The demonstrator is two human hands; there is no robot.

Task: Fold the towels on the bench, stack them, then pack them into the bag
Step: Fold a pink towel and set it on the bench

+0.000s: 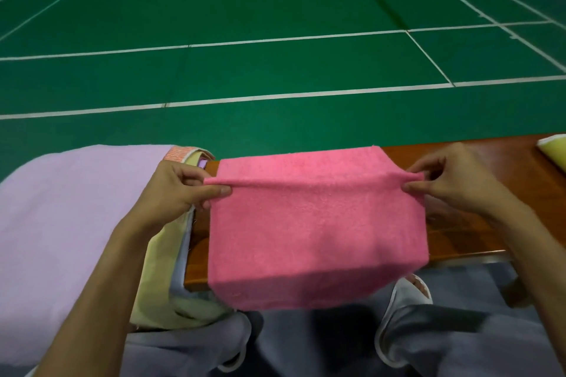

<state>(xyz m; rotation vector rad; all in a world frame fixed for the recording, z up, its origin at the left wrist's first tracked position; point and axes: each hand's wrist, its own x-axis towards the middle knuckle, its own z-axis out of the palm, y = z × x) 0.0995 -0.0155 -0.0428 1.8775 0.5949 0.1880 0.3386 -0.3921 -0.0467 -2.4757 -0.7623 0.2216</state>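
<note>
Both hands pinch the pink towel (315,223) along a raised crease running side to side. Left hand (177,190) grips the crease's left end, thumb on the near side, fingers curled behind. Right hand (453,184) pinches the right end between thumb and fingertips, other fingers loosely bent above. Crease is lifted into a ridge; far part of the towel lies flat on the wooden bench (465,223), near part drapes over the bench's front edge and hangs toward the person's lap.

Left of the pink towel: a pile of cloth on the bench, a large lilac towel (70,223) spread on top, a pale yellow towel (159,269) hanging beside the left forearm, an orange-patterned edge (179,154) peeking at the far side. Far right corner of the bench: a yellowish folded cloth (554,151), cut off by the frame edge.

Below: grey trousers (459,346), a white slipper (407,294) under the bench edge. Beyond the bench, green court floor (275,24) with white lines.
</note>
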